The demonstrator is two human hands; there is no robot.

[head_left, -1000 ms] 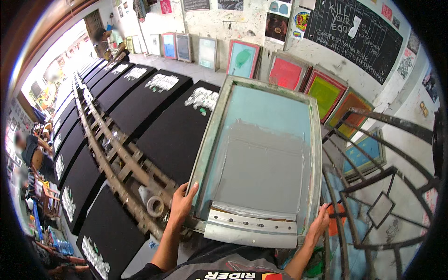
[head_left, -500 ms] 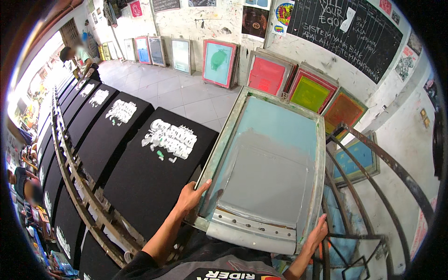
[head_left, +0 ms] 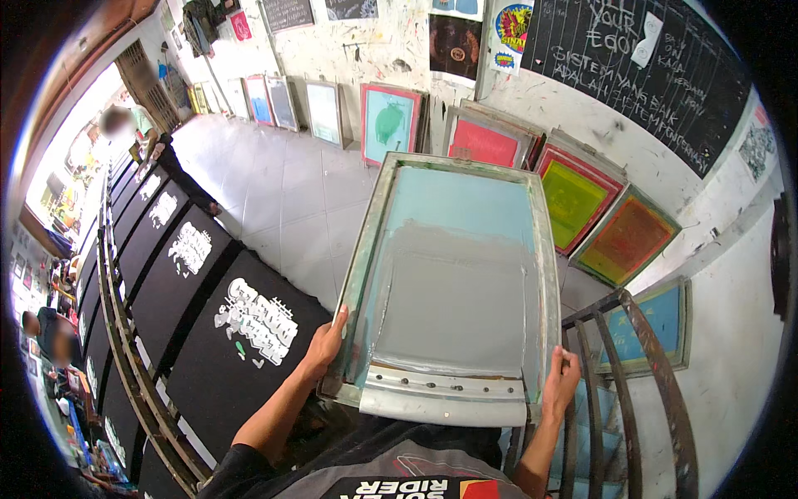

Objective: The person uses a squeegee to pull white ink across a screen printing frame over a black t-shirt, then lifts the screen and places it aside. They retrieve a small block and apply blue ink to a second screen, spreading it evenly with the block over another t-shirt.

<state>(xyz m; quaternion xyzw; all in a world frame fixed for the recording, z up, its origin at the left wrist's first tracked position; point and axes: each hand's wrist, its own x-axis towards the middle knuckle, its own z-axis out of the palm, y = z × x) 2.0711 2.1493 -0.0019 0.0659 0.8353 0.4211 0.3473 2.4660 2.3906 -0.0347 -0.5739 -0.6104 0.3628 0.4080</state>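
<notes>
A screen frame (head_left: 366, 233) with pale blue mesh and a broad layer of grey ink (head_left: 449, 308) is held in front of me. My left hand (head_left: 328, 341) grips its left side, fingers mostly out of sight beneath it. My right hand (head_left: 561, 378) is closed on the right side. A wide squeegee with a riveted metal holder (head_left: 440, 407) lies across the end nearest my body. Left of the frame, a black shirt (head_left: 208, 374) with a white print is laid out in a long row of similar ones.
A metal rail (head_left: 665, 366) and blue stairs (head_left: 607, 432) are at right. Coloured screens (head_left: 573, 204) lean against the wall past the tiled floor (head_left: 283, 191). One co-worker (head_left: 150, 133) bends over the far shirts; another (head_left: 50, 333) is at far left, beside the rack's long bars (head_left: 141, 382).
My viewpoint has turned and shifted, showing more floor and less of the rack's centre. The screen stays in both my hands and now sits slightly further left in view.
</notes>
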